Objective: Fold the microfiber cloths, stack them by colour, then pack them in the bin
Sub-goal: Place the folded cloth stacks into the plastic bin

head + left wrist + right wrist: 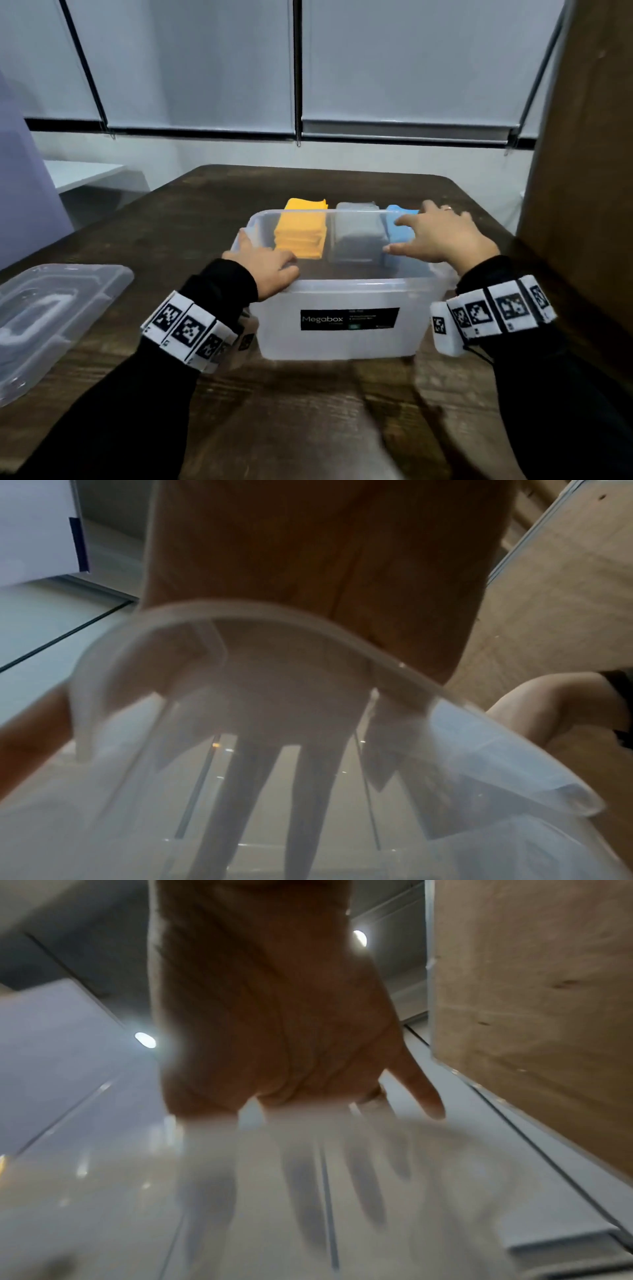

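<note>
A clear plastic bin labelled Megabox stands open in the middle of the dark wooden table. Beyond its far wall, three folded stacks sit side by side, seen hazily through the plastic: yellow cloths, grey cloths and blue cloths. My left hand holds the bin's near left corner, thumb along the left rim and fingers hooked over the near rim. My right hand is spread over the bin's right rim with straight fingers. Its little finger stays outside the wall.
The bin's clear lid lies on the table at the left edge. A tall brown wooden panel rises close on the right. Bare table shows in front of the bin.
</note>
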`<state>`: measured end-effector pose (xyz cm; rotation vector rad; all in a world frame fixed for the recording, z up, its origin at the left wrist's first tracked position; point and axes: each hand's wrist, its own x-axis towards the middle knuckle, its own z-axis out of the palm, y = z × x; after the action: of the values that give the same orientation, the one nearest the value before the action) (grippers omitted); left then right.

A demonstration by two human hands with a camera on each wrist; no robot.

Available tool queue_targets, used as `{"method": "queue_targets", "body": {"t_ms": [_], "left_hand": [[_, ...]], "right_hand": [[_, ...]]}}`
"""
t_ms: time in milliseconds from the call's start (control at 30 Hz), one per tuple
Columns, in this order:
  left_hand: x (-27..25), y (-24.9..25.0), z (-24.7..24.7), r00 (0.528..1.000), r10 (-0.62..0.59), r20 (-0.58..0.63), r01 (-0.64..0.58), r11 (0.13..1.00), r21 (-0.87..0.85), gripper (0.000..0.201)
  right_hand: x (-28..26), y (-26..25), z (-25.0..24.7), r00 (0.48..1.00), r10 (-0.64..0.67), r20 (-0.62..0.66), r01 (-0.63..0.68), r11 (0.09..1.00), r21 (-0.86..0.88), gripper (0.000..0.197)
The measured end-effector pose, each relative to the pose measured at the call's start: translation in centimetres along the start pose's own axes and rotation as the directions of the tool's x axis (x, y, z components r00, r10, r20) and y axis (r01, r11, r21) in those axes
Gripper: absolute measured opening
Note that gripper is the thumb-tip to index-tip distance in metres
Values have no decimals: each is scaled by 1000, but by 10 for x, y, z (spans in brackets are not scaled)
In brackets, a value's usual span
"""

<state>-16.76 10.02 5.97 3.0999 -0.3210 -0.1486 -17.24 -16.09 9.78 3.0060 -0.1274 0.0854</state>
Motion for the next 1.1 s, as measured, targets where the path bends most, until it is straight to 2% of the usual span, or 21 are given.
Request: {"method": "queue_targets", "body": {"t_ms": [67,200,267,333,433,600,767,833,900,967,1033,1067,1100], "left_hand": [[2,9,-2,1000,15,-4,-15,999,38,45],[8,20,-9,988,26,-153,-22,999,30,60],[14,20,-5,981,16,-193,-15,1000,5,68],[21,17,0,986,-12,-168,8,1000,-27,72],[27,14,5,994,-24,-108,18,999,-50,72],[25,17,6,993,-20,-114,20,1000,-5,72],[22,21,7,984,17,-178,-19,1000,-12,72],[19,28,6,978,27,-206,-37,998,-44,69],[16,32,6,972,18,-235,-49,991,-128,63],[12,32,6,938,-33,-345,-93,935,-344,54],[9,29,7,845,-159,-512,-170,827,-536,43],[7,27,7,794,-237,-560,-182,786,-591,39],[6,26,7,772,-291,-566,-166,766,-621,38]], "right_hand": [[1,8,12,1000,15,21,-16,999,43,71],[-2,20,41,988,14,151,-17,1000,21,76],[-5,22,46,992,10,122,-16,999,45,76],[-8,22,45,994,11,107,-18,998,67,75],[-11,22,44,993,11,117,-18,998,59,72],[-16,21,45,994,25,104,-30,998,53,73],[-28,26,50,988,149,28,-152,976,153,95],[-33,31,50,984,176,-4,-171,965,199,92],[-38,35,49,983,175,-52,-155,952,264,77],[-39,37,46,978,183,-100,-137,925,356,61],[-41,38,42,966,214,-144,-126,880,457,52],[-41,38,41,957,235,-167,-120,851,511,49],[-42,40,40,949,258,-179,-119,824,554,47]]}}
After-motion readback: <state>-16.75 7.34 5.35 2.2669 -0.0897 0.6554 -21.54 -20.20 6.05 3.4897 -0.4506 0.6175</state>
